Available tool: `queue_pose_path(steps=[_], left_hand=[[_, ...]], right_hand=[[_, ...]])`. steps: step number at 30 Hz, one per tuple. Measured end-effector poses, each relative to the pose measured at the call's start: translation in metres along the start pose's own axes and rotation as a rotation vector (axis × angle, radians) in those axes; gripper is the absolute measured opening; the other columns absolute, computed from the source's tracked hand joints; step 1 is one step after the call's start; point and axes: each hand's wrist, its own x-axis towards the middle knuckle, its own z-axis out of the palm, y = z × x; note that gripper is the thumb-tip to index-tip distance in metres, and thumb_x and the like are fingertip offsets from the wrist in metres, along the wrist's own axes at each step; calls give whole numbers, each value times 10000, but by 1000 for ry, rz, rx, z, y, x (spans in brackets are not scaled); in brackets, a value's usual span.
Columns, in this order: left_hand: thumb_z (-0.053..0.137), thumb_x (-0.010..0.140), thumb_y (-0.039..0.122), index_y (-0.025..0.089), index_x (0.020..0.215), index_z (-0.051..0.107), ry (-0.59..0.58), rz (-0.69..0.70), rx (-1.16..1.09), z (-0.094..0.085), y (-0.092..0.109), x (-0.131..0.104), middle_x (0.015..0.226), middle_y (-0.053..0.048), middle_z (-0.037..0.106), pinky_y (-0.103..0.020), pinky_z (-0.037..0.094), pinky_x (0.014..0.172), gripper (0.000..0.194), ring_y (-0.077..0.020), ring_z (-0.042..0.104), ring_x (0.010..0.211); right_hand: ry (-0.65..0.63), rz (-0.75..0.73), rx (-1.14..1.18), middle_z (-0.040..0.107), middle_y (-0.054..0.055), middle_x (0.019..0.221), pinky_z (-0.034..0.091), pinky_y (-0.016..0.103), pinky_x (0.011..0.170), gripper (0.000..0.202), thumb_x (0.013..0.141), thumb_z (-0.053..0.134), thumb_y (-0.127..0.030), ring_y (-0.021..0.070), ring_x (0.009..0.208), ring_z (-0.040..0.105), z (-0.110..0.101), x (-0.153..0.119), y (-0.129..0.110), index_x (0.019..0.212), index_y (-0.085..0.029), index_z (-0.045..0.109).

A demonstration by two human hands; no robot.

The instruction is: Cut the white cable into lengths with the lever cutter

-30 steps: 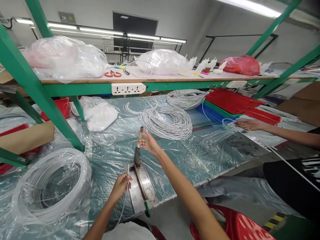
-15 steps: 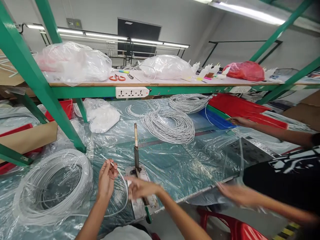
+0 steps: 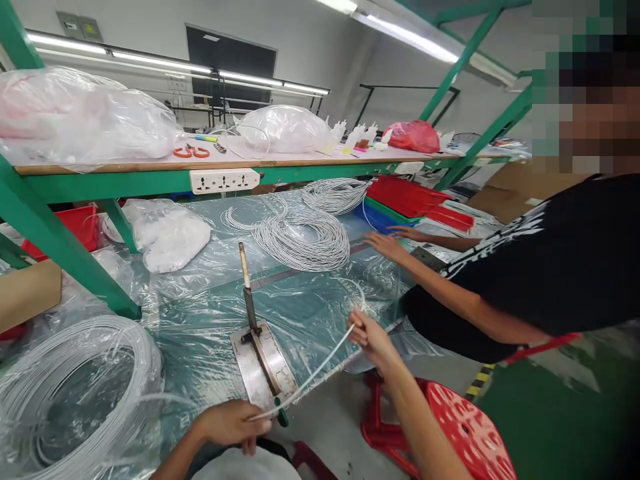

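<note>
A length of thin white tubing or cable (image 3: 320, 367) runs slanting between my two hands, low over the front edge of the table. My left hand (image 3: 233, 421) is closed on its lower part, near my lap. Farther right and higher, my right hand (image 3: 373, 339) pinches it, and a free end curls up past the fingers. Behind the strand, a worn metal plate with a lever tool (image 3: 263, 363) sits on the table, its wood-tipped handle (image 3: 243, 265) standing up. To the left lies a large coil of white cable (image 3: 85, 393).
More cable coils (image 3: 303, 243) lie farther back on the plastic-covered table. A co-worker (image 3: 550, 260) stands at the right, both hands near the blue and red trays (image 3: 410, 200). A red stool (image 3: 460, 427) is below right. A shelf (image 3: 150, 175) with bags spans the back.
My right hand has moved right with the strand, while my left hand has dropped toward my lap. The view has turned right. The co-worker's near hand has reached forward to the trays.
</note>
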Motion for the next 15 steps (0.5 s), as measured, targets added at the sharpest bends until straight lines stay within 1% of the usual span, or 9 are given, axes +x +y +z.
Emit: queue_pose_path(steps=[1,3,4,6,9,11,13,15], left_hand=[[529,752,617,201,800,651,6,-36,17,-4,-9,-9,579,-22,615,-258,388,545,436,-172,550,531],[563,715,621,191,831,614,80,-92,41,-16,-26,-31,557,0,579,-251,387,529,448,-172,544,518],[565,700,631,188,838,590,124,-119,58,-23,-33,-43,567,7,569,-250,388,523,464,-173,543,518],[530,698,654,191,817,545,215,-164,112,-37,-48,-67,613,10,565,-254,403,539,478,-178,557,546],[431,752,657,203,737,491,351,-239,227,-50,-72,-98,627,4,565,-264,424,606,458,-199,582,637],[400,769,658,207,688,456,411,-283,274,-54,-84,-113,574,6,539,-264,418,603,461,-201,569,627],[401,764,672,209,679,437,426,-312,252,-54,-88,-124,520,21,497,-259,395,547,473,-181,524,541],[402,769,677,206,700,446,413,-322,190,-53,-85,-133,488,35,461,-246,358,490,478,-157,467,479]], right_hand=[[69,16,-8,200,-112,401,234,205,401,454,760,543,-559,39,332,161,-22,11,-7,560,-214,325],[184,57,-37,208,-111,397,232,198,387,420,793,513,-516,37,319,164,-61,29,-17,568,-215,327],[227,74,-48,209,-112,389,221,194,377,411,808,496,-500,35,311,160,-77,35,-22,568,-215,322],[289,85,-58,206,-111,369,199,188,357,401,830,466,-470,33,295,153,-101,44,-29,563,-216,311],[365,85,-78,211,-105,353,196,189,339,400,841,453,-453,34,279,162,-125,51,-41,553,-217,305],[402,75,-99,216,-98,350,207,197,331,410,836,465,-463,37,272,175,-136,53,-48,545,-221,306],[437,55,-127,221,-91,346,217,208,324,424,827,481,-480,41,266,189,-144,55,-55,533,-226,312],[479,10,-162,226,-83,343,227,217,326,439,828,474,-495,41,263,203,-151,56,-60,515,-230,319]])
